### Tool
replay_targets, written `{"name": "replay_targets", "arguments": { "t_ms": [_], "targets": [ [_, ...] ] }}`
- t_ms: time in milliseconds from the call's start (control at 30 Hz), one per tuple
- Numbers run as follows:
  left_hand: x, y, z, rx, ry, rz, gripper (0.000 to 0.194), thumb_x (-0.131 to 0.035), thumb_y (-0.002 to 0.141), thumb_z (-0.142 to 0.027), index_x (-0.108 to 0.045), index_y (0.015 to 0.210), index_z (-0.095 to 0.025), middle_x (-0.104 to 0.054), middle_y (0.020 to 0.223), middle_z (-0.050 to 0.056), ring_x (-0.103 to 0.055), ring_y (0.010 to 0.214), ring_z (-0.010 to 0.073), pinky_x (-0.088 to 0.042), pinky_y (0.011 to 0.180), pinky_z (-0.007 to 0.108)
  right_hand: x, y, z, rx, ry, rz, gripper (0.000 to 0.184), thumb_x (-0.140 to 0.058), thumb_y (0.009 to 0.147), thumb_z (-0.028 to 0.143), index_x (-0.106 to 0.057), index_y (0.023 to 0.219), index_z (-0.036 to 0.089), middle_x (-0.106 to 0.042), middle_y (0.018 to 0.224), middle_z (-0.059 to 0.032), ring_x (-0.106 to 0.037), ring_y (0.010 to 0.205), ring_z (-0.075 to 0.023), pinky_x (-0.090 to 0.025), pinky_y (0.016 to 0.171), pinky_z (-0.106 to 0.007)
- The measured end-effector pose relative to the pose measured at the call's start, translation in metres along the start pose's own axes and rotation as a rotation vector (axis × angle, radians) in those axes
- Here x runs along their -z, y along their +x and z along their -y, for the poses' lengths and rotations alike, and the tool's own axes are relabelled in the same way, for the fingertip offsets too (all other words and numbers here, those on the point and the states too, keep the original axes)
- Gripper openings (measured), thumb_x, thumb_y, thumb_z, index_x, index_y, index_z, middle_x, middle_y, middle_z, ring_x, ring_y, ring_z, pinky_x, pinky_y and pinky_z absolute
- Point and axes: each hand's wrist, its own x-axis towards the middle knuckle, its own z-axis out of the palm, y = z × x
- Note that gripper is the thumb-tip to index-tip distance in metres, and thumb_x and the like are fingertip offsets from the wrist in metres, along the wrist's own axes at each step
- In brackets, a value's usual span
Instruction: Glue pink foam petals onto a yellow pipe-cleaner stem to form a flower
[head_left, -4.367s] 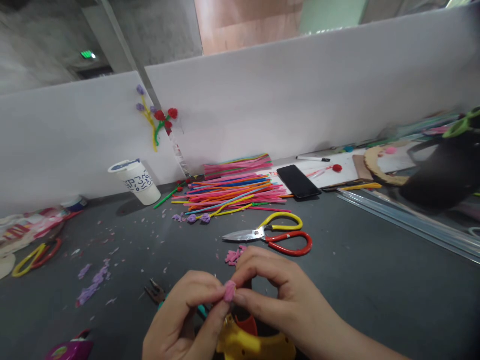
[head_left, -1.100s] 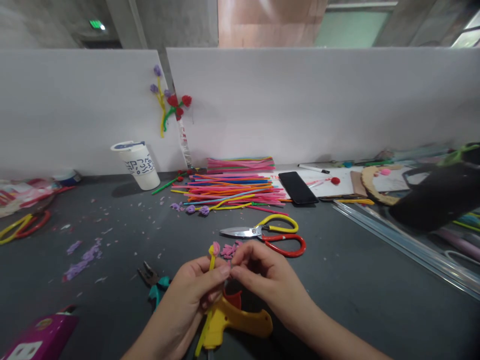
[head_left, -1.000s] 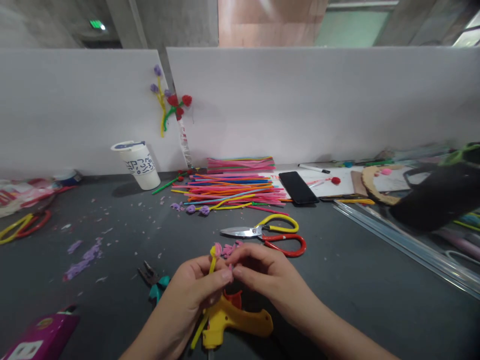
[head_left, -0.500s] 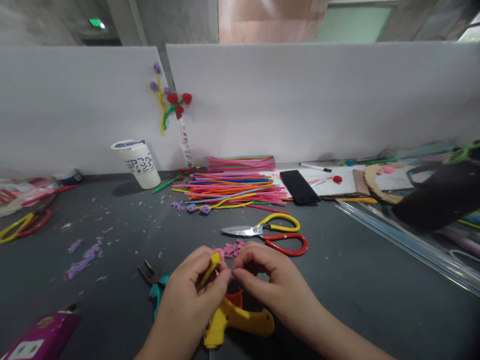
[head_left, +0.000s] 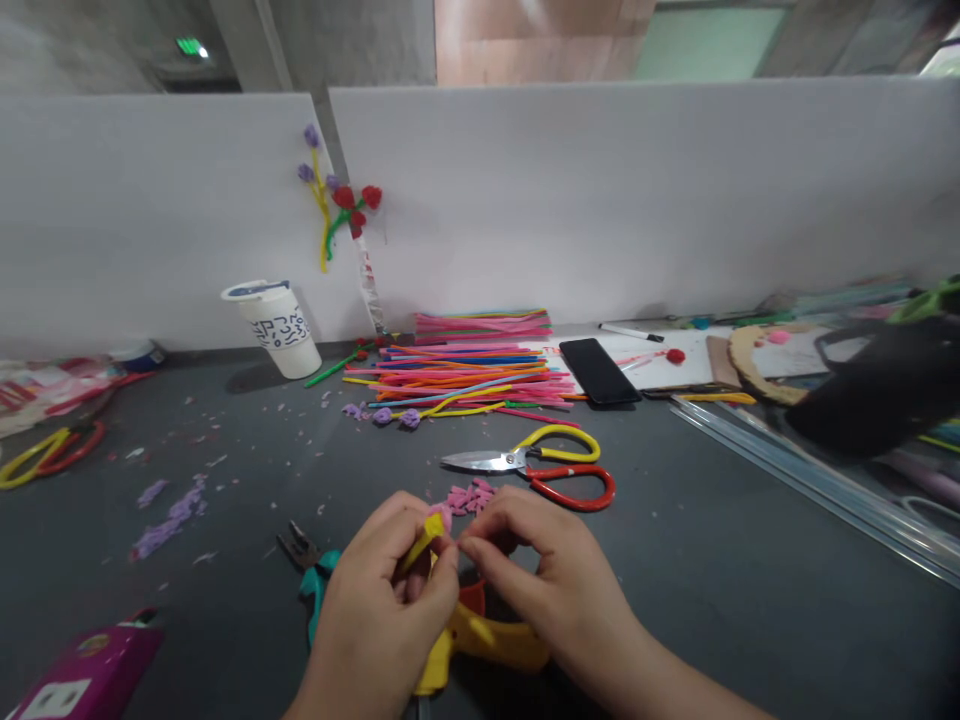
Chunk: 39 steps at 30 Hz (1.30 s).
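My left hand (head_left: 382, 600) is closed around a flat yellow strip (head_left: 422, 543), with a pink fuzzy piece (head_left: 442, 515) at its upper end. Close against it, my right hand (head_left: 540, 580) pinches thumb to forefinger on a tiny pink bit, mostly covered by the fingertips. Just beyond the hands lies a small heap of cut pink fuzzy pieces (head_left: 471, 496). A yellow hot glue gun (head_left: 495, 642) rests on the table below the hands, partly hidden by them. Scissors (head_left: 536, 465) with yellow and red handles lie past the heap.
Teal-handled pliers (head_left: 311, 575) lie left of my left hand, a purple box (head_left: 94, 665) farther left. Behind are a bundle of colored pipe cleaners (head_left: 465, 375), a phone (head_left: 598, 371) and a white cup (head_left: 277, 328). Clear rods (head_left: 810, 490) run along the right.
My right hand's fingertips have shifted slightly left toward the pink piece. The left hand has tilted a little, showing more of the yellow strip's end.
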Motion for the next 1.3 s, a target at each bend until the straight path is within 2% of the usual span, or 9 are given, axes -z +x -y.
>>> {"name": "replay_targets", "arguments": {
  "t_ms": [333,467,600,700,800,933,1067,1167,1300],
  "targets": [
    [0.002,0.000,0.002,0.005,0.001,0.016,0.017,-0.048,0.080,-0.019,-0.050,0.064,-0.022,-0.047,0.068,-0.003,-0.050,0.058,0.0136,-0.038,0.049,0.022,0.002,0.004,0.001,-0.002,0.030,0.020,0.011,-0.055,0.076,0.015,-0.059,0.066,0.017,-0.060,0.064,0.0012,-0.054,0.061,-0.0117,-0.040,0.058,-0.021],
    [-0.001,0.001,0.001,0.052,-0.015,0.038,0.015,-0.049,0.076,-0.018,-0.050,0.062,-0.022,-0.046,0.066,-0.003,-0.048,0.056,0.0138,-0.038,0.049,0.023,-0.003,0.000,-0.002,0.047,-0.055,-0.006,0.013,-0.051,0.074,0.012,-0.054,0.063,0.018,-0.057,0.061,0.0023,-0.050,0.057,-0.0106,-0.037,0.055,-0.021],
    [0.000,0.004,-0.005,0.120,-0.059,0.009,0.014,-0.051,0.070,-0.022,-0.048,0.056,-0.022,-0.044,0.062,-0.003,-0.046,0.053,0.0144,-0.038,0.048,0.024,-0.002,0.002,-0.001,0.062,-0.068,-0.006,0.015,-0.052,0.075,0.013,-0.054,0.062,0.018,-0.056,0.061,0.0021,-0.049,0.056,-0.0107,-0.037,0.054,-0.021],
    [0.004,0.008,-0.006,0.194,-0.159,0.029,0.015,-0.054,0.069,-0.026,-0.049,0.055,-0.021,-0.044,0.061,-0.003,-0.046,0.056,0.0149,-0.038,0.052,0.024,0.006,0.006,0.002,-0.027,0.073,0.066,0.016,-0.053,0.080,0.018,-0.059,0.065,0.018,-0.058,0.064,0.0008,-0.054,0.061,-0.0119,-0.041,0.057,-0.022],
    [0.006,0.009,-0.003,0.348,-0.322,0.118,0.015,-0.058,0.070,-0.030,-0.052,0.060,-0.019,-0.045,0.061,-0.004,-0.042,0.058,0.0133,-0.035,0.055,0.024,0.013,0.010,0.003,-0.095,0.238,0.130,0.009,-0.056,0.079,0.018,-0.065,0.078,0.018,-0.063,0.078,-0.0013,-0.059,0.073,-0.0135,-0.046,0.065,-0.023],
    [0.005,0.009,0.002,0.485,-0.524,0.212,0.018,-0.063,0.069,-0.032,-0.053,0.063,-0.018,-0.043,0.058,-0.005,-0.036,0.055,0.0111,-0.030,0.053,0.023,0.014,0.011,0.003,-0.082,0.228,0.159,0.006,-0.060,0.076,0.016,-0.064,0.073,0.018,-0.061,0.075,0.0001,-0.057,0.073,-0.0129,-0.044,0.068,-0.023],
    [0.006,0.008,0.004,0.479,-0.553,0.226,0.019,-0.065,0.071,-0.032,-0.056,0.064,-0.017,-0.044,0.059,-0.005,-0.035,0.055,0.0106,-0.029,0.053,0.023,0.012,0.011,0.003,-0.135,0.250,0.153,0.008,-0.059,0.076,0.018,-0.061,0.068,0.018,-0.058,0.070,0.0011,-0.054,0.068,-0.0120,-0.042,0.064,-0.024],
    [0.006,0.008,0.004,0.441,-0.560,0.188,0.015,-0.065,0.074,-0.033,-0.062,0.071,-0.018,-0.051,0.067,-0.003,-0.043,0.061,0.0120,-0.034,0.058,0.023,0.011,0.011,0.004,-0.272,0.389,0.152,0.009,-0.060,0.075,0.022,-0.059,0.067,0.018,-0.054,0.066,0.0034,-0.049,0.062,-0.0099,-0.040,0.059,-0.022],
    [0.005,0.008,0.003,0.415,-0.543,0.166,0.012,-0.068,0.069,-0.029,-0.066,0.072,-0.018,-0.055,0.072,-0.001,-0.048,0.066,0.0136,-0.038,0.060,0.024,0.010,0.010,0.004,-0.452,0.573,0.155,0.015,-0.065,0.071,0.028,-0.057,0.064,0.017,-0.050,0.059,0.0061,-0.045,0.056,-0.0078,-0.038,0.055,-0.020]
  ]
}}
